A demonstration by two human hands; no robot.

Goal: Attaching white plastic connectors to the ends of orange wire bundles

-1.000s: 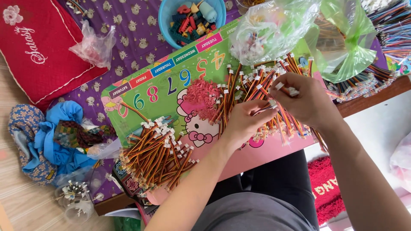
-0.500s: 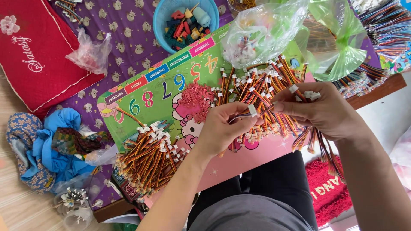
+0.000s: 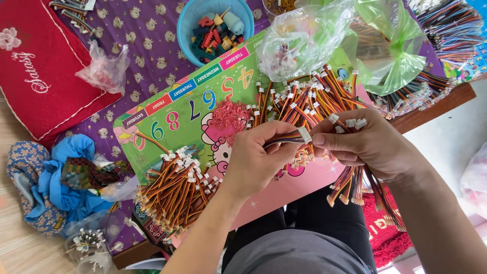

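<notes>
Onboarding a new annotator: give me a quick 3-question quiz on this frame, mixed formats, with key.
1. True or false: the left hand pinches a wire lead with a white connector.
2. What does the right hand hold? A) a bundle of wire leads B) a plastic brick C) nothing
3. Fill in: the blue bowl holds small coloured plastic ____.

Key: 1 true; 2 A; 3 bricks.
</notes>
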